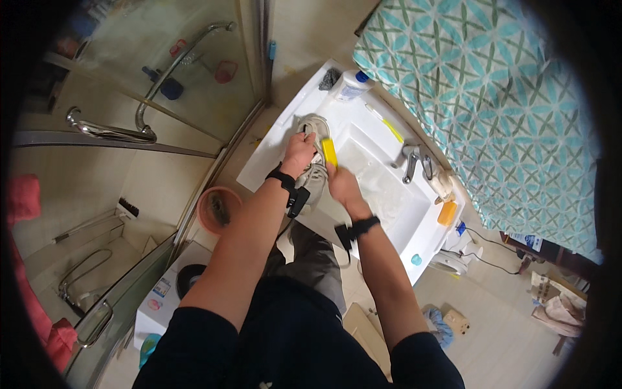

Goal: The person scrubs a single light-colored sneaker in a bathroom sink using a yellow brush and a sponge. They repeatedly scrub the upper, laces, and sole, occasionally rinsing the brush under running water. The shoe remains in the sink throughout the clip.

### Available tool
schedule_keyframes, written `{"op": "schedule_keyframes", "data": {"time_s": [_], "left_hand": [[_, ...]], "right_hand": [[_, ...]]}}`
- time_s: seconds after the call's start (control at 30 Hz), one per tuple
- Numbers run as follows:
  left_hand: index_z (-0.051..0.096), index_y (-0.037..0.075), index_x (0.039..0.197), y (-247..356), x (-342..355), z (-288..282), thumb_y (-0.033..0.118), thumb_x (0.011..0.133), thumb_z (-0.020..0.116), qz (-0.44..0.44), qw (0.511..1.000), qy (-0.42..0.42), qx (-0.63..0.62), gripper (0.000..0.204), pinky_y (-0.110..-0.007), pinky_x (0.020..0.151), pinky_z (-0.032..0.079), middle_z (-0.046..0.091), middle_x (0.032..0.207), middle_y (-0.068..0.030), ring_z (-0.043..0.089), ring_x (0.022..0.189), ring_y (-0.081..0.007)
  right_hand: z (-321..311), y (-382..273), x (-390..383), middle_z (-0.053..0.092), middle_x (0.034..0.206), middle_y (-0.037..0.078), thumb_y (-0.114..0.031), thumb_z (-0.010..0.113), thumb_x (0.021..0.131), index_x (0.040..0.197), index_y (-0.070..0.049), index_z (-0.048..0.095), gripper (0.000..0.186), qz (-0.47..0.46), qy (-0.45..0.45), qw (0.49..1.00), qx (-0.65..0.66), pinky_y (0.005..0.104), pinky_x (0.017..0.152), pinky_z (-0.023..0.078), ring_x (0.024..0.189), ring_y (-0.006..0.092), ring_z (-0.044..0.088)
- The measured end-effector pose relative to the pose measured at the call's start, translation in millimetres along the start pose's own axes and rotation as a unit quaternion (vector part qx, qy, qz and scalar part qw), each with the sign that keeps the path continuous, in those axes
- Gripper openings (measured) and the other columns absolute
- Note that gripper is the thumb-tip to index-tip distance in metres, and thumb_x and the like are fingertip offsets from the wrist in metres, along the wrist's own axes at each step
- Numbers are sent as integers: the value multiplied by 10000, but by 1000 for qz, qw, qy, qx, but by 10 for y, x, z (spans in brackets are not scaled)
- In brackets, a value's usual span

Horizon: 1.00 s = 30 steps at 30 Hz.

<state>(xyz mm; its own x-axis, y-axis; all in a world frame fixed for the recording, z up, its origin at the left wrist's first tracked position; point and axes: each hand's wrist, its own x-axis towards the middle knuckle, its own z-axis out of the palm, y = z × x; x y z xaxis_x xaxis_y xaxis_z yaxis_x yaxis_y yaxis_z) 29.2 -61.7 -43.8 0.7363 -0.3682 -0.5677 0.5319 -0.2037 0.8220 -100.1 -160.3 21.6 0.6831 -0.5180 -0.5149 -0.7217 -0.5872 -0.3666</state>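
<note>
A pale beige lace-up shoe (314, 180) rests over the left part of a white sink (259, 170). My left hand (298, 152) is closed on the shoe near its upper end. My right hand (343, 187) grips a yellow brush (329, 151) at the right side of the shoe, beside the laces. The sink's basin to the right holds cloudy water. Both wrists wear black straps with small devices.
Around the sink are a chrome faucet (410, 159), a white bottle (352, 87), a yellow toothbrush-like tool (389, 126) and orange soap (446, 214). A glass shower door (181, 84) and terracotta bucket (219, 211) are left; a patterned curtain (479, 110) hangs upper right.
</note>
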Motion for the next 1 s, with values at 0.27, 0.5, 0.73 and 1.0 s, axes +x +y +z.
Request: {"op": "schedule_keyframes", "data": {"time_s": [0.27,0.5,0.73,1.0], "left_hand": [[611,3,1080,154,-118,-75,269,1043,602,-67,987,-62,-136,269,-312,625,481,615,806,-35,580,707,-137],[608,25,1131,238,-180,-122,294,1054,591,-83,974,-106,-184,280,-291,689,528,640,909,-34,611,770,-132],[541,42,1167,205,-161,-107,315,1041,619,-96,971,-91,-197,310,-283,688,523,642,995,-42,652,859,-147],[502,81,1031,168,-115,-167,375,1047,594,-70,961,-122,-240,308,-264,486,374,500,786,4,469,599,-97]], "right_hand": [[420,1755,107,711,1006,295,-477,448,1037,1012,57,705,593,163,13,986,2,522,830,534,953,453,684],[702,2474,465,718,991,282,-349,485,1009,1060,36,705,447,131,-47,979,-148,464,831,566,968,401,712],[333,1217,119,654,706,118,-400,578,1016,911,-54,679,375,157,0,927,340,420,622,511,696,305,673],[8,-226,15,675,882,324,-470,436,1066,877,36,664,587,-102,116,988,25,574,766,517,867,528,645]]}}
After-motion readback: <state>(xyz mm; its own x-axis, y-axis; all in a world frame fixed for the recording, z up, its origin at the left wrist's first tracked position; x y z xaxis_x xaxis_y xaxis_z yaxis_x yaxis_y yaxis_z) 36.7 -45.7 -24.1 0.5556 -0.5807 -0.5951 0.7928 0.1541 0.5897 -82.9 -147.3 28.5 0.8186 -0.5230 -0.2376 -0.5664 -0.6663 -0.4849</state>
